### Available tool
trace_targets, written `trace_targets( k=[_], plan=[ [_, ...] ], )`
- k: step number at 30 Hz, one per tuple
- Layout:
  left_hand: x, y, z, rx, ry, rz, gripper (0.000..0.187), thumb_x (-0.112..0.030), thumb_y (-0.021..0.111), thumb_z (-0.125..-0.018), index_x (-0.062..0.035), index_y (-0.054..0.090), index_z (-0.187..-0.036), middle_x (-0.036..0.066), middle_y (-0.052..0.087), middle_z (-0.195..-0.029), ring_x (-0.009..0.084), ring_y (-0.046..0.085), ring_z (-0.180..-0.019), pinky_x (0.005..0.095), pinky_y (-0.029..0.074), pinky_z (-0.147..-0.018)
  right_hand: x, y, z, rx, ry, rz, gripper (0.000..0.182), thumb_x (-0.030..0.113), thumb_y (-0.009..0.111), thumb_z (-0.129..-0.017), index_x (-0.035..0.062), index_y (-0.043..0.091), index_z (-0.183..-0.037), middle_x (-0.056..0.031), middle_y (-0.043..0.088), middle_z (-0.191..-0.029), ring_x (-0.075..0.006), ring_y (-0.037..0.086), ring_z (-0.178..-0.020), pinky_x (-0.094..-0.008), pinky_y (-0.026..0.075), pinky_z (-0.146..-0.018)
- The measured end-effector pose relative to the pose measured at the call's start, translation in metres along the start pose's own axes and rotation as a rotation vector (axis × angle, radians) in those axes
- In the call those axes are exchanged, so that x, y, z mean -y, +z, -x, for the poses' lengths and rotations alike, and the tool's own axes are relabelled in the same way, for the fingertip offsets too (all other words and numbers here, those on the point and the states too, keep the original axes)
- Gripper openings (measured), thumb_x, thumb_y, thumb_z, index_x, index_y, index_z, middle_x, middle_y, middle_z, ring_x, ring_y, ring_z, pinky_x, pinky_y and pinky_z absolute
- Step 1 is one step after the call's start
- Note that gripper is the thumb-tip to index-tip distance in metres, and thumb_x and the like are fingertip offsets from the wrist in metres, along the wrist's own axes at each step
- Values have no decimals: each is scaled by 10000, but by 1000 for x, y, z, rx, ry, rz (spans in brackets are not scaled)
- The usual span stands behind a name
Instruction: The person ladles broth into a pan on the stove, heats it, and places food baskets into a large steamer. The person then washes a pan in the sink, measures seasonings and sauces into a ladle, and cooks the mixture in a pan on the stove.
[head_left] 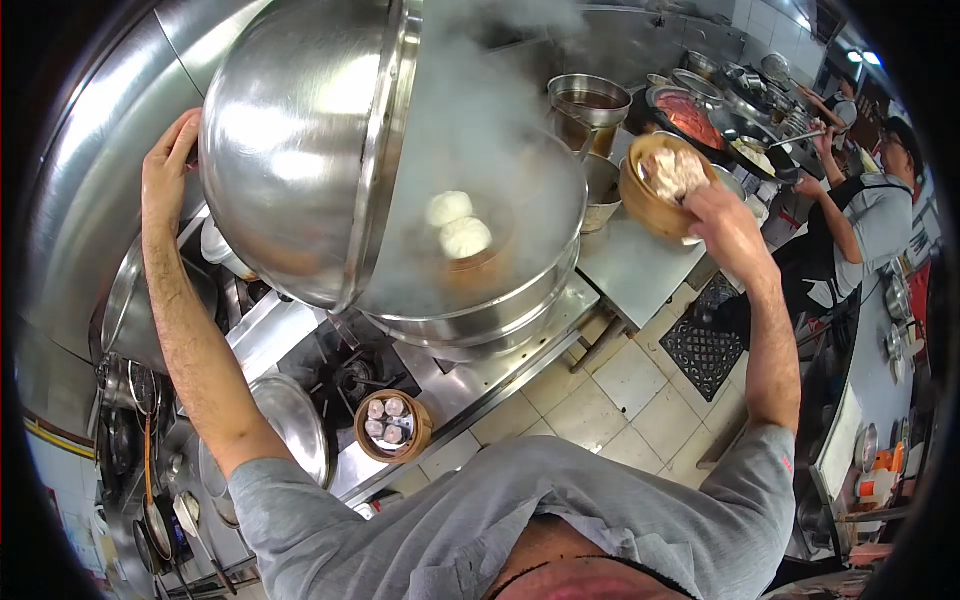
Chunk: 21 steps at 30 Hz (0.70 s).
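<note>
My left hand (172,150) grips the far left side of a big domed steel lid (300,130), which is tilted up on its side over a large round steamer (500,320). Through the steam, two white buns (460,222) show in a small bamboo basket (475,270) inside the steamer. Out to the right, my right hand (725,225) holds a bamboo basket (645,205) by its rim, with pale food (673,172) in it. Another bamboo basket (420,430) with several dumplings (388,418) sits on the front counter edge.
A pot of brown liquid (590,98) and a pan of red food (685,115) stand at the back right. Two co-workers (870,215) are at the right. Below the steamer are a burner (357,378) and a round steel lid (292,425). Ladles (190,515) lie at lower left.
</note>
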<state>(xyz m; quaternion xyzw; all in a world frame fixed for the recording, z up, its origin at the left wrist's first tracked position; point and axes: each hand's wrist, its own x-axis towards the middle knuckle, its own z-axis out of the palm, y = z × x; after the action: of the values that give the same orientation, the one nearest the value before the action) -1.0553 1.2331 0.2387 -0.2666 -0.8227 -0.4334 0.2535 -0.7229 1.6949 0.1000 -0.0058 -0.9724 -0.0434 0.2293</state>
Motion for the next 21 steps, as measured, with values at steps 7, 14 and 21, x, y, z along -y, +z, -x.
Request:
trace_targets(
  k=[7,14,21],
  plan=[
    [8,6,-7,-6,-24,64,353,-373,530,-862,-130,618,-1101,-12,615,-994,89,525,-876,233,396,-720,15,13,-102,-135,-201,-81,287,-33,623,-594,10,540,-866,-110,550,-853,-301,521,-893,-378,436,-751],
    [6,5,-4,-22,-15,66,360,-378,529,-860,-122,620,-1096,-13,617,-977,91,528,-866,229,398,-706,46,69,-164,99,-280,-229,293,-15,630,-638,25,569,-922,-126,580,-932,-308,547,-930,-384,454,-788],
    [7,3,0,-40,-12,72,346,-372,524,-865,-121,626,-1080,-20,617,-963,86,530,-882,235,403,-710,53,107,-168,202,-261,-94,256,50,587,-698,64,585,-954,-132,598,-953,-287,569,-923,-395,471,-786]
  ],
)
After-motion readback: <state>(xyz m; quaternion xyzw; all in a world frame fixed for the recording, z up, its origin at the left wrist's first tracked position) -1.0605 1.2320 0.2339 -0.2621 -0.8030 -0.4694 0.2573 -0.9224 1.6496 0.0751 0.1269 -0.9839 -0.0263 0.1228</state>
